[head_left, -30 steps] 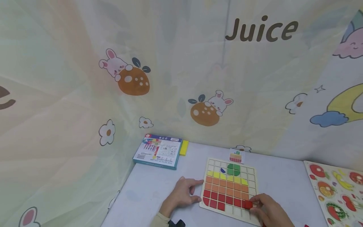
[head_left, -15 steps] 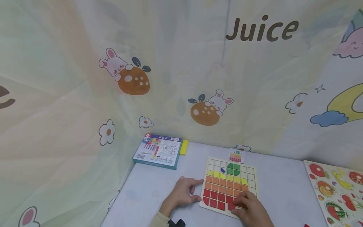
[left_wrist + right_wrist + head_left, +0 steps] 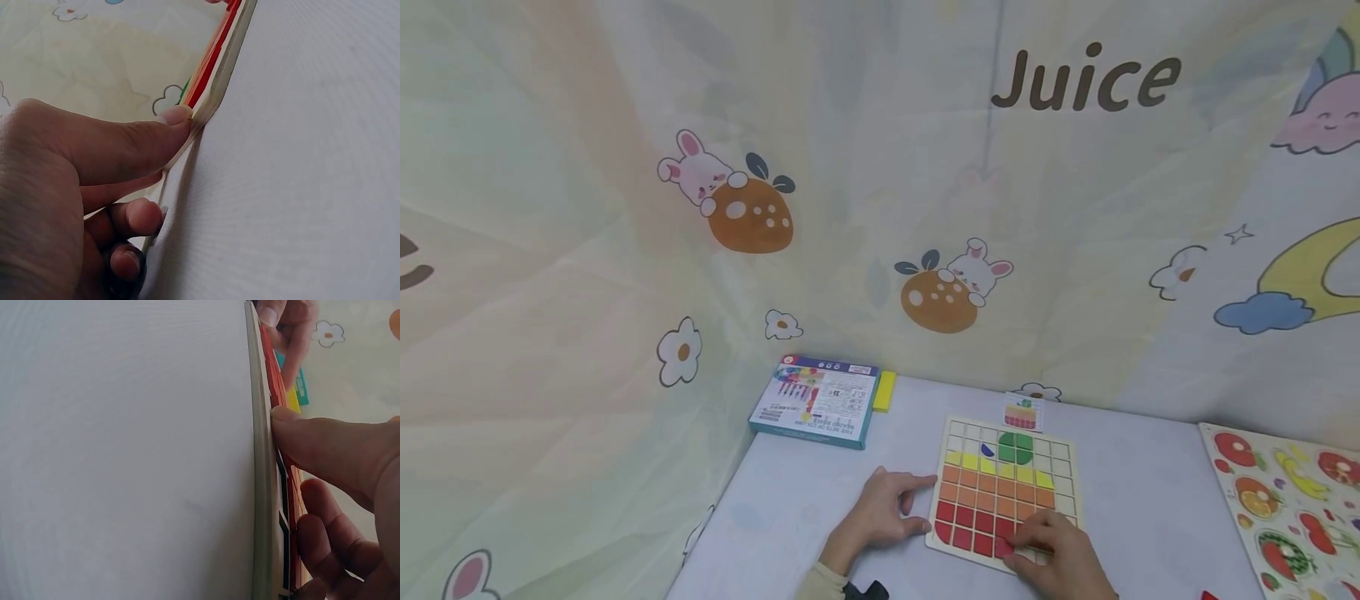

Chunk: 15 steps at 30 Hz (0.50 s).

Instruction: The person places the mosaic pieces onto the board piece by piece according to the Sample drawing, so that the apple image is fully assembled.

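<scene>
A pale square grid board (image 3: 1063,457) lies on the table with red, orange, yellow and green tiles in its cells. Against its left edge my left hand (image 3: 883,504) rests, index finger stretched out and thumb near the front corner; in the left wrist view the thumb (image 3: 156,131) touches the board's rim. My right hand (image 3: 1060,552) pinches a red square tile (image 3: 1002,547) at the front row, right beside the red tiles there. The fingers cover part of that row. A small blue piece (image 3: 987,450) sits beside the green tiles (image 3: 1015,448).
Behind the board lies a small cake picture card (image 3: 1023,412). A flat teal box (image 3: 816,402) with a yellow piece (image 3: 885,392) beside it is at the back left. A fruit picture board (image 3: 1285,500) lies on the right, and a red piece (image 3: 1208,596) shows at the bottom edge.
My right hand has moved left along the front of the board, bringing the red tile down to the front row. My left hand stays at the board's left edge.
</scene>
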Motion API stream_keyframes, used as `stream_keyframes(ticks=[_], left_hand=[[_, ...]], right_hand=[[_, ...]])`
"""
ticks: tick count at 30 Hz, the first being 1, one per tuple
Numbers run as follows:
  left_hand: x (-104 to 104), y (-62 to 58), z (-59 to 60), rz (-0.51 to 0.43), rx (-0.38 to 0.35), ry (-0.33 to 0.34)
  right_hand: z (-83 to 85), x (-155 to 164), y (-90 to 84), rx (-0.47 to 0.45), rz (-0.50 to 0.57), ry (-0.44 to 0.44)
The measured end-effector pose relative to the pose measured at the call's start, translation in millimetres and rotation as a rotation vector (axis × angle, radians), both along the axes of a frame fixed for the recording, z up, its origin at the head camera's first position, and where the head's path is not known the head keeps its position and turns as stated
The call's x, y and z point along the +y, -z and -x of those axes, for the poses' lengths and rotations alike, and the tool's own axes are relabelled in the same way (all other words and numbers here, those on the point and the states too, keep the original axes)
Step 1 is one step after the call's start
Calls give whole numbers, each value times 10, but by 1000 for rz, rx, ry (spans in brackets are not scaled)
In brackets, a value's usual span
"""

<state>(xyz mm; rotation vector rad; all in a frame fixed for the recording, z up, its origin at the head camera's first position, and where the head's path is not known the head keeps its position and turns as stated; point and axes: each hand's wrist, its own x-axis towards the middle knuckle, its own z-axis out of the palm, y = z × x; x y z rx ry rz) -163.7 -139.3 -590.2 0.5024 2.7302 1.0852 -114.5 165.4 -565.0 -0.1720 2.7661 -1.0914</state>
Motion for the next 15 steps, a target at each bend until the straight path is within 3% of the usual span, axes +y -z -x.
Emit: stream_keyframes(ticks=[9,15], left_hand=[[-4,41,8,-7,15,9],[2,43,3,-1,26,11]], right_hand=[[10,46,15,-10,51,-43],[-4,28,31,0,8,2]])
